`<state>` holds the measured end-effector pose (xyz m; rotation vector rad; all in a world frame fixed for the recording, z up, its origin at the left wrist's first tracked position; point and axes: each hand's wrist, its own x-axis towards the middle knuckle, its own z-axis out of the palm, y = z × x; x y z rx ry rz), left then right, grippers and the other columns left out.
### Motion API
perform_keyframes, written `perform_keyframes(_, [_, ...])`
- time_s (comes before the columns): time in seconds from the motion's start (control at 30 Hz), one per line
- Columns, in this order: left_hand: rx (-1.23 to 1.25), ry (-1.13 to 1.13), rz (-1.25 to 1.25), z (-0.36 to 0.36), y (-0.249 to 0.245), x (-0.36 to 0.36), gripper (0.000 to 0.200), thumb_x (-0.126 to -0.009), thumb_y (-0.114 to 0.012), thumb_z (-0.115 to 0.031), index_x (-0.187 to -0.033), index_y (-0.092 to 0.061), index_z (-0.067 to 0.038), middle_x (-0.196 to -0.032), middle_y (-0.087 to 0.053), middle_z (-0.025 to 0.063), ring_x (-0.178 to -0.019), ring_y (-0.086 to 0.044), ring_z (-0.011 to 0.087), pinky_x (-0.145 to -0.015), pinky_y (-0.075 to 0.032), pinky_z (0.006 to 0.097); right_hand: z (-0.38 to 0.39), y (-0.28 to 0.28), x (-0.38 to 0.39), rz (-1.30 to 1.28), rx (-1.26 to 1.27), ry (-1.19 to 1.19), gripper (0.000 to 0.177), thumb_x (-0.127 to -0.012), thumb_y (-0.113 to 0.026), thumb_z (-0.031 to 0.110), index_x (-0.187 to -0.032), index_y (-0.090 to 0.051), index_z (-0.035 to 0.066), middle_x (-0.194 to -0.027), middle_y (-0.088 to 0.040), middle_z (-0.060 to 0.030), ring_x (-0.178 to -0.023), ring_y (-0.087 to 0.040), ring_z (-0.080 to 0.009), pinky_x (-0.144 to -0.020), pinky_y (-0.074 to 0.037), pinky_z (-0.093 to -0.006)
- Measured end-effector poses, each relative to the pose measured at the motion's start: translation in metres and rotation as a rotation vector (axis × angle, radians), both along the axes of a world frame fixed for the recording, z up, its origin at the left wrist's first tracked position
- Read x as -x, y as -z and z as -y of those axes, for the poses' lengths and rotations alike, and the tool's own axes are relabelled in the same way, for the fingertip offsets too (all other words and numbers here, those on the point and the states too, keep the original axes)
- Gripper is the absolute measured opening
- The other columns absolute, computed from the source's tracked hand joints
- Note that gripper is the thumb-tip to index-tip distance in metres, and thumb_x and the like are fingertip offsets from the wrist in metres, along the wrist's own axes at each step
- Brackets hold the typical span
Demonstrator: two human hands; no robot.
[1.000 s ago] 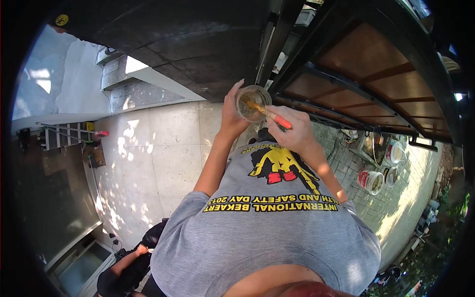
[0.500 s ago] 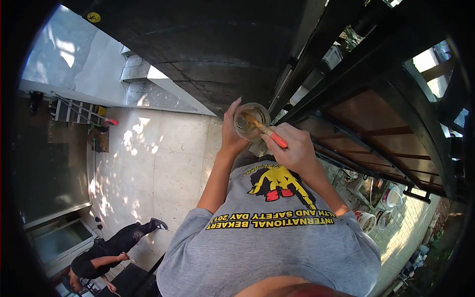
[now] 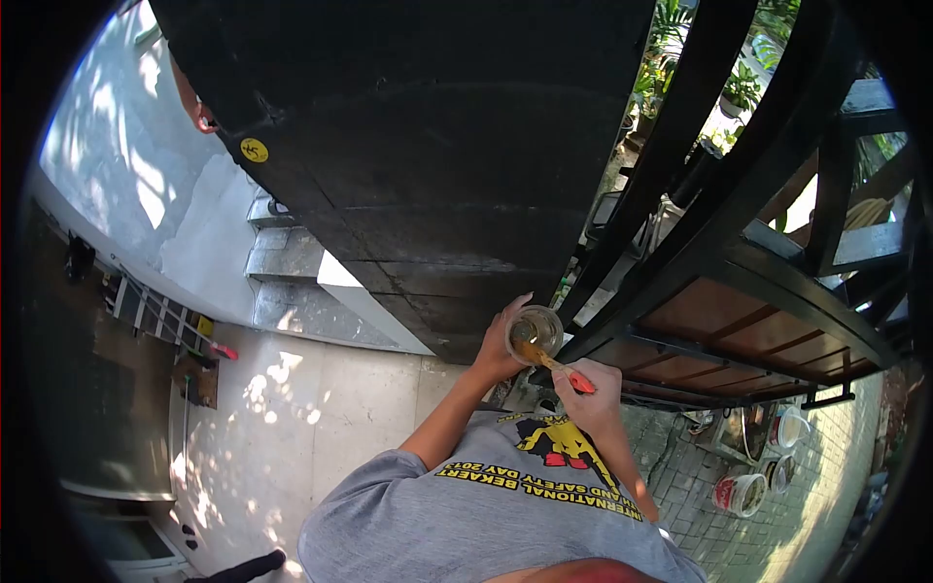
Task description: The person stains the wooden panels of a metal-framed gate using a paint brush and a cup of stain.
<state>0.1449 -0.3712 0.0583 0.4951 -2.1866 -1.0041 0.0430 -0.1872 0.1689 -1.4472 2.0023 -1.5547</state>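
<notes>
My left hand (image 3: 499,342) is wrapped round a clear plastic cup (image 3: 534,310), its open top facing up toward me. In my right hand (image 3: 592,397) is a paintbrush (image 3: 580,381) with a red-ended handle. Its bristles dip inside the cup; what liquid is in there, if any, is hard to make out. Both hands are close together in front of my grey shirt (image 3: 505,496). Just beyond the cup stands a large dark panel (image 3: 437,165) with a yellow round sticker (image 3: 254,150).
Black metal framework with brown panels (image 3: 714,321) rises close on my right. Buckets (image 3: 746,496) stand on the paving there. Steps (image 3: 282,257) and a ladder (image 3: 146,311) are to the left. Another person's hand (image 3: 204,120) shows at the panel's edge, a dark-clothed leg (image 3: 248,568) at bottom left.
My view has tilted up, so the hands, cup and brush appear lower and further right. The person at lower left is mostly out of frame; another hand has appeared beside the panel.
</notes>
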Motion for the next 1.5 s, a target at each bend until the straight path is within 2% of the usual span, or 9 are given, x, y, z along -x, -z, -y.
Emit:
perform_keyframes(0.17, [0.015,0.191,0.025,0.024,-0.034,-0.016,0.106,-0.062,-0.097,-0.029,-0.15,-0.044,-0.006,-0.138,-0.061,0.0157,-0.126,-0.062,0.032,-0.109,-0.048,0.0412,0.008,-0.008,-0.049,0.137,-0.033,0.236,0.017,-0.088,-0.075,0.011,-0.079,-0.069,-0.001,-0.066,-0.062,-0.0134,-0.057,-0.062,-0.0287,-0.056,-0.047,-0.0356])
perform_keyframes(0.27, [-0.232,0.348,0.124,0.018,-0.049,-0.033,0.109,-0.06,-0.097,-0.027,-0.152,-0.041,-0.008,-0.139,-0.061,0.0161,-0.122,-0.063,0.0356,-0.107,-0.048,0.0441,-0.003,-0.024,-0.094,0.126,-0.006,0.384,0.015,-0.09,-0.075,0.012,-0.082,-0.07,-0.001,-0.07,-0.064,-0.0138,-0.06,-0.063,-0.0308,-0.057,-0.048,-0.0369])
perform_keyframes(0.43, [-0.282,0.639,0.153,0.0,-0.054,-0.032,0.109,-0.058,-0.097,-0.018,-0.152,-0.042,-0.005,-0.131,-0.064,0.0136,-0.123,-0.063,0.0254,-0.107,-0.048,0.0384,-0.025,-0.03,-0.165,0.031,0.011,0.698,0.013,-0.09,-0.074,0.011,-0.086,-0.069,0.0,-0.075,-0.065,-0.0151,-0.064,-0.064,-0.0363,-0.058,-0.05,-0.0396])
perform_keyframes(0.57, [-0.314,0.781,0.164,-0.02,-0.049,-0.018,0.104,-0.062,-0.097,-0.015,-0.151,-0.043,-0.003,-0.132,-0.064,0.011,-0.122,-0.062,0.0213,-0.109,-0.047,0.0368,-0.047,-0.027,-0.194,0.103,0.082,0.977,0.016,-0.093,-0.073,0.013,-0.086,-0.068,-0.001,-0.07,-0.062,-0.014,-0.06,-0.061,-0.0293,-0.057,-0.046,-0.0358])
perform_keyframes(0.8, [-0.25,0.732,0.202,-0.036,-0.069,-0.017,0.099,-0.066,-0.096,-0.015,-0.149,-0.043,-0.002,-0.131,-0.065,0.011,-0.119,-0.063,0.0211,-0.107,-0.049,0.0361,-0.065,-0.027,-0.167,0.366,0.336,1.042,0.023,-0.099,-0.069,0.017,-0.089,-0.069,-0.003,-0.068,-0.059,-0.0039,-0.063,-0.056,-0.0101,-0.056,-0.041,-0.0296])
perform_keyframes(0.9, [-0.335,0.663,0.169,-0.024,-0.056,-0.023,0.095,-0.069,-0.094,-0.012,-0.148,-0.043,-0.002,-0.13,-0.064,0.0104,-0.118,-0.063,0.0205,-0.105,-0.05,0.0355,-0.06,-0.021,-0.132,0.203,0.323,1.065,0.018,-0.098,-0.069,0.014,-0.09,-0.069,-0.002,-0.07,-0.06,-0.0058,-0.06,-0.057,-0.0146,-0.055,-0.042,-0.0307])
perform_keyframes(1.0, [-0.458,0.577,0.16,-0.008,-0.046,-0.034,0.091,-0.072,-0.091,-0.005,-0.149,-0.043,-0.002,-0.128,-0.063,0.0103,-0.117,-0.063,0.0195,-0.102,-0.051,0.0347,-0.05,-0.028,-0.092,-0.203,0.138,1.043,0.009,-0.093,-0.071,0.01,-0.091,-0.069,0.002,-0.077,-0.063,-0.0131,-0.061,-0.061,-0.0321,-0.057,-0.048,-0.0366])
perform_keyframes(1.37, [-0.462,0.253,0.128,0.044,-0.034,-0.095,0.091,-0.073,-0.092,-0.012,-0.15,-0.043,-0.004,-0.129,-0.064,0.015,-0.115,-0.065,0.0233,-0.1,-0.053,0.0371,-0.023,0.006,-0.02,-0.446,-0.015,0.956,0.009,-0.093,-0.071,0.012,-0.094,-0.07,0.003,-0.083,-0.067,-0.0124,-0.069,-0.067,-0.0337,-0.059,-0.054,-0.0402])
perform_keyframes(1.5, [-0.485,0.25,0.144,0.047,-0.034,-0.105,0.09,-0.074,-0.091,-0.009,-0.149,-0.042,-0.002,-0.128,-0.063,0.013,-0.115,-0.064,0.0224,-0.101,-0.053,0.0362,-0.014,-0.002,-0.011,-0.576,-0.172,0.921,0.022,-0.093,-0.069,0.022,-0.08,-0.062,0.006,-0.073,-0.061,-0.0104,-0.061,-0.064,-0.0329,-0.052,-0.052,-0.0414])
